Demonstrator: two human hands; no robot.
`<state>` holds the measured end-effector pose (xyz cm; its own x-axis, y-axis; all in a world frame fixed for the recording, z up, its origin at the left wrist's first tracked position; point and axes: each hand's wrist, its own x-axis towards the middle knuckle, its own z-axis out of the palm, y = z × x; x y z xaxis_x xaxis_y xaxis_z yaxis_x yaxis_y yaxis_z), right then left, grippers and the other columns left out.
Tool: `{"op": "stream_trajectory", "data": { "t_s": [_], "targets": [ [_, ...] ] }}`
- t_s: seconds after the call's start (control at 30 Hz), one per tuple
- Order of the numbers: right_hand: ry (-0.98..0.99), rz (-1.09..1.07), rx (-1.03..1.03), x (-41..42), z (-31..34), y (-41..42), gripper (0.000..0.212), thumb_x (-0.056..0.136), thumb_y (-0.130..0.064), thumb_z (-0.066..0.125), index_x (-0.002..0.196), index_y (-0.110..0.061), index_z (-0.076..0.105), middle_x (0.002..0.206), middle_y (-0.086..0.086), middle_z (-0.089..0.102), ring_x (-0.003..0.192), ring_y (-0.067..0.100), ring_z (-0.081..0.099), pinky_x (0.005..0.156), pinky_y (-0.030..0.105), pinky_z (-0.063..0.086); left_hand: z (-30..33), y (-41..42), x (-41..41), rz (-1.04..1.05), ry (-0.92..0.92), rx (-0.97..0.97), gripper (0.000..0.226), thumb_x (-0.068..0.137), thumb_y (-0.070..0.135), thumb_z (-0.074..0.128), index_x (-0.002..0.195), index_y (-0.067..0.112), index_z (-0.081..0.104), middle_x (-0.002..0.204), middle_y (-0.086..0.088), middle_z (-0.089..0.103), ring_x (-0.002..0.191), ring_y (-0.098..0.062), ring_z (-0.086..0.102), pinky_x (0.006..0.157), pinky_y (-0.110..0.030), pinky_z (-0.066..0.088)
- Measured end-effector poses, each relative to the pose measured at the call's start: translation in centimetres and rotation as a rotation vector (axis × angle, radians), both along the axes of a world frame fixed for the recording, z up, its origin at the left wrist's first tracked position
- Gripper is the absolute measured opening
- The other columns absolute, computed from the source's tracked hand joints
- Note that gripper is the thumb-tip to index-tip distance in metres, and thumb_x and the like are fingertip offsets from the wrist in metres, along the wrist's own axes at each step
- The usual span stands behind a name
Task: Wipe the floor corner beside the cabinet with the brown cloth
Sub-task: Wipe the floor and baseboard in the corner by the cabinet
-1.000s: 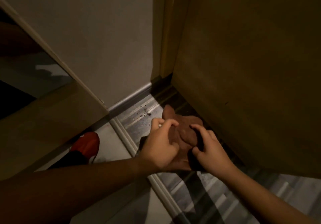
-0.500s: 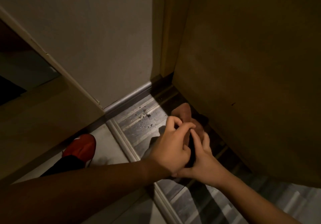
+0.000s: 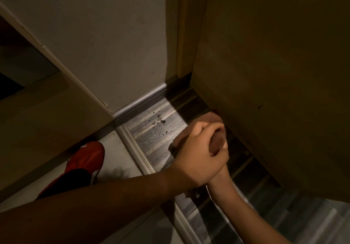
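Two hands bunched over one cloth | red shoe [image 3: 85, 160] on pale floor left of the threshold strip [image 3: 136, 149] | dark crumbs [image 3: 160, 121] on striped floor [image 3: 151, 139] near the wall corner | left hand [image 3: 197, 154] fingers curled tight on brown cloth [image 3: 215, 119], covering right hand [image 3: 220, 166], grip unclear | cloth touching cabinet [image 3: 274, 73] base

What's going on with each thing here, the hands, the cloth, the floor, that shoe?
Left hand: closed over the cloth, lying across the right hand.
Right hand: mostly hidden under the left; grip on the cloth unclear.
Cloth: bunched up, pressed down against the cabinet base.
Floor: dark crumbs lie near the corner, not yet wiped.
Shoe: red, planted on the pale floor.
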<state>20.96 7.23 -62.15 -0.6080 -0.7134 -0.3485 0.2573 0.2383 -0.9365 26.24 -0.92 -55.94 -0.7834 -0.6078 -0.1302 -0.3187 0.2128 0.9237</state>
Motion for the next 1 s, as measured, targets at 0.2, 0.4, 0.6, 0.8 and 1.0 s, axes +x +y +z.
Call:
{"op": "stream_trajectory", "data": {
  "t_s": [0.2,0.4,0.6,0.8,1.0],
  "targets": [
    [-0.003,-0.035,-0.071,0.1,2.0,-0.4,0.061,0.082,0.004,0.071,0.13,-0.027,0.05,0.112,-0.001,0.071,0.105,0.019,0.069,0.084,0.033,0.058,-0.3,-2.4,0.5,-0.062,0.022,0.184,0.05,0.082,0.029,0.063,0.13,0.033,0.051,0.124,0.008,0.055,0.107,-0.002,0.058,0.089,-0.032,0.054],
    [-0.088,-0.171,-0.078,-0.9,1.5,-0.8,0.077,0.082,0.021,0.061,0.14,-0.027,0.046,0.125,0.007,0.065,0.108,0.015,0.068,0.088,0.036,0.058,-0.7,-6.0,3.6,-0.255,-0.173,-0.4,0.051,0.09,0.036,0.051,0.14,0.025,0.042,0.135,0.002,0.045,0.121,-0.011,0.044,0.1,-0.036,0.044],
    [0.091,-0.224,0.065,-2.7,1.1,-0.5,0.068,0.083,0.005,0.07,0.101,-0.058,0.058,0.102,-0.011,0.069,0.096,0.004,0.067,0.084,0.028,0.053,-3.4,-10.7,7.6,-0.367,-0.496,-1.081,0.069,0.087,0.04,0.048,0.149,0.019,0.026,0.154,-0.024,0.026,0.143,-0.038,0.017,0.112,-0.065,0.016],
    [0.308,-0.148,0.241,-4.1,0.7,-2.4,0.041,0.087,0.002,0.064,0.089,-0.037,0.053,0.09,-0.006,0.062,0.084,0.009,0.062,0.069,0.026,0.046,-4.0,-13.0,9.4,-0.254,-0.647,-1.164,0.069,0.088,0.046,0.04,0.15,0.019,0.023,0.157,-0.021,0.016,0.145,-0.036,0.009,0.112,-0.064,0.003],
    [0.378,0.0,0.443,-5.6,-1.8,-8.3,0.023,0.086,0.002,0.057,0.099,-0.017,0.061,0.092,0.005,0.068,0.081,0.02,0.065,0.072,0.035,0.05,-4.4,-14.4,10.3,-0.21,-0.691,-1.192,0.076,0.083,0.044,0.048,0.149,0.016,0.024,0.156,-0.023,0.019,0.145,-0.037,0.007,0.112,-0.064,0.004]
  ]
}}
